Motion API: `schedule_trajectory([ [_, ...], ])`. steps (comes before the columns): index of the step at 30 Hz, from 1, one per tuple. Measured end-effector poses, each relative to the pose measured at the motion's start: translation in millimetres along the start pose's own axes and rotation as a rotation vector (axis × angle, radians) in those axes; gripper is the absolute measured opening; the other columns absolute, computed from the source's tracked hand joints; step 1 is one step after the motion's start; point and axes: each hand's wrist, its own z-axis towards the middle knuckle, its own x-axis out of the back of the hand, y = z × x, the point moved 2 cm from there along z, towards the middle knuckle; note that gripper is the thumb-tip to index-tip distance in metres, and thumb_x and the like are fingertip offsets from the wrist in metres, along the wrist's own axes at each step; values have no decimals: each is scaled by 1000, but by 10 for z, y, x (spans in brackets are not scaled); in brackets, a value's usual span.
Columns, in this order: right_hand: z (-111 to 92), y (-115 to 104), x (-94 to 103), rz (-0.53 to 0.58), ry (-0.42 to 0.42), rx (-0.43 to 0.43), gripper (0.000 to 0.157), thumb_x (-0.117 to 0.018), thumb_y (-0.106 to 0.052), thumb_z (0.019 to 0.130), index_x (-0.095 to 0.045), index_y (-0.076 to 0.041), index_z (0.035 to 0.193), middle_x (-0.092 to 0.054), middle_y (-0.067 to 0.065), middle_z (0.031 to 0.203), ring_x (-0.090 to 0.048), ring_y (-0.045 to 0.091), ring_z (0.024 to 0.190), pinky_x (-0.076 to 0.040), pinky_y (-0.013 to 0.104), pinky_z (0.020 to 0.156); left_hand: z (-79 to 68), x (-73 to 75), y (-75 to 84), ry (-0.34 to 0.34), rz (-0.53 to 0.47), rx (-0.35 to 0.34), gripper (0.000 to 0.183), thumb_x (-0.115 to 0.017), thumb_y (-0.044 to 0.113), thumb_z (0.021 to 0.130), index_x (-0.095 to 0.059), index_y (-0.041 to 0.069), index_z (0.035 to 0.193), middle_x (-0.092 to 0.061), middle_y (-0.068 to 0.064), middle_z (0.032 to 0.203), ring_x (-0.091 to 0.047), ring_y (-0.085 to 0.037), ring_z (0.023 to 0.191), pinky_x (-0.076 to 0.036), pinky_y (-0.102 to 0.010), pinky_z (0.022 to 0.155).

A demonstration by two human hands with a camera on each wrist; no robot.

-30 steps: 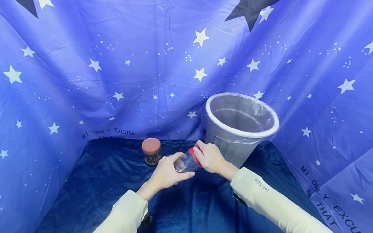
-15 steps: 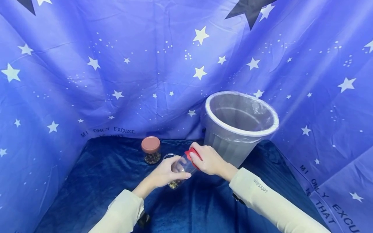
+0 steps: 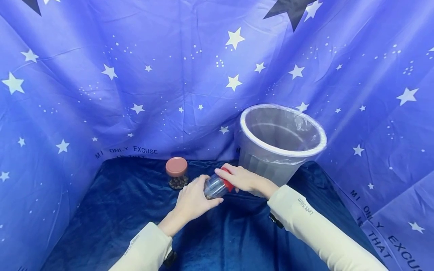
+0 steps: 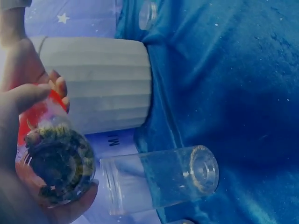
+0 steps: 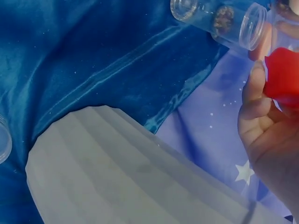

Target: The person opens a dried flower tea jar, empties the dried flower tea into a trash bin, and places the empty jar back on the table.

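My left hand point(image 3: 193, 199) grips the body of a clear jar point(image 3: 215, 187), its fingers and thumb round the lower part. On the jar's upper end is a red lid point(image 3: 226, 180), gripped by my right hand point(image 3: 242, 177). The jar lies tilted between both hands, lid end up and to the right. Dark greenish-brown dried bits point(image 4: 70, 154) show through its base in the left wrist view. A second, uncovered clear jar point(image 4: 159, 179) stands just behind the left hand, with a few bits at its bottom. Beyond it is a jar with a pink lid point(image 3: 176, 166) and dark contents.
A grey bin point(image 3: 271, 165) with a clear liner over its white rim stands behind the right hand. A small clear round piece point(image 4: 148, 15) lies on the blue velvet cloth point(image 3: 129, 195) beyond the bin. Star-printed curtains point(image 3: 190, 75) enclose the back and sides.
The base of the held jar dipped toward me, its contents showing, then came back up behind the left fingers. Both hands keep hold of jar and lid.
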Motion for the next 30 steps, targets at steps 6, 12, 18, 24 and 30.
schedule_trajectory([
  [6,4,10,21,4,-51,-56,55,-37,-63,98,-57,-17,120,-64,6,82,-60,28,60,-49,31,57,-14,-7,14,23,79,11,73,-78,56,73,-55,11,125,-68,-5,104,-66,-20,82,-54,-36,64],
  [12,-9,-29,40,-6,-17,-95,57,-36,-67,96,-61,-18,112,-64,11,78,-54,18,57,-45,28,53,-11,-27,15,72,79,13,75,-80,55,71,-50,11,125,-67,-6,103,-67,-23,82,-55,-38,64],
  [18,-14,-65,83,-28,20,-99,56,-34,-62,99,-63,-16,110,-64,4,78,-59,17,62,-47,29,52,-24,-59,8,205,135,-74,75,-83,53,67,-51,9,119,-66,-7,98,-65,-25,80,-54,-40,63],
  [24,-15,-99,94,-22,56,-44,52,-38,-56,101,-64,-12,105,-66,4,81,-62,15,64,-50,28,58,-41,-57,-13,363,166,-161,73,-87,52,61,-60,9,113,-64,-7,97,-60,-25,84,-51,-40,70],
  [30,-58,-100,80,16,74,-24,50,-40,-55,100,-64,-13,111,-65,4,85,-61,18,66,-50,29,61,-33,-19,-20,410,199,-242,73,-88,52,59,-62,9,112,-67,-7,94,-62,-24,80,-53,-37,68],
])
